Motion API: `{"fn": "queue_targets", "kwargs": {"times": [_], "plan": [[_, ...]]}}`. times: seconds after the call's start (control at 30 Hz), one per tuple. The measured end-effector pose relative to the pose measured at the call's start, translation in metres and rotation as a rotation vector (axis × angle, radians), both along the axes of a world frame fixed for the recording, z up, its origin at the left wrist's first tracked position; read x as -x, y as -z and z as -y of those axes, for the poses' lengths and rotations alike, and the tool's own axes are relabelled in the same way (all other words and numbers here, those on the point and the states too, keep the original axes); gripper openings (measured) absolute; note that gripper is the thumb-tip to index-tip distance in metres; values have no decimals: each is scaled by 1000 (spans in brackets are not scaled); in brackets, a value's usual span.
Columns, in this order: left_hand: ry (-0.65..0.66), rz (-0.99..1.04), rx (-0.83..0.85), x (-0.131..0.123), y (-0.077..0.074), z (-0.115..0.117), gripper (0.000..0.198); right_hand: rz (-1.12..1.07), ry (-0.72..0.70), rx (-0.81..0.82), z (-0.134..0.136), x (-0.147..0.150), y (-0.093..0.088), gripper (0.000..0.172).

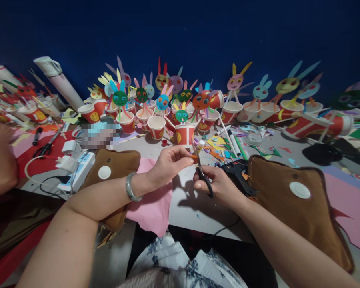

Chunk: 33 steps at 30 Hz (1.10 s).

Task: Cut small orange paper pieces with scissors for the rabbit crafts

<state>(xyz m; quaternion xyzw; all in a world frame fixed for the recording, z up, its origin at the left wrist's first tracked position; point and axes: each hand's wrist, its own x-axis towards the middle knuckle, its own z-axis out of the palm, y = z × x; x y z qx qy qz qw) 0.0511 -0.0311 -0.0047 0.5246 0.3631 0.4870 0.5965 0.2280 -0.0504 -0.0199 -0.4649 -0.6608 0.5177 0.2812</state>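
Between the thumb and fingers of my left hand [171, 165] is a small orange paper piece [194, 158]. My right hand [217, 184] has its fingers in the black handles of a pair of scissors [202, 176]. The scissor blades point up and away, right beside the orange paper, and whether they touch it I cannot tell. Just beyond my hands stands a red-and-white paper cup [185, 135] with a teal paper rabbit face [181, 116] above it. Under my left wrist lies a sheet of pink paper [153, 200].
Several more cups with paper rabbit faces line the back, before a dark blue wall [180, 32]. Brown cushioned pads [288, 216] lie on both sides. A black glue gun [238, 176], paper scraps [217, 144], markers [233, 142] and a power strip [81, 170] surround my hands. Another person's arm [0, 160] is at left.
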Motion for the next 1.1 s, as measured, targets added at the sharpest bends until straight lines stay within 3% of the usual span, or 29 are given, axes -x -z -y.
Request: {"fn": "queue_targets", "kwargs": {"times": [1.1], "plan": [[-13,-31,-33,3,-5,-1,12,31,10,-3,-1,-2,1,47]]}}
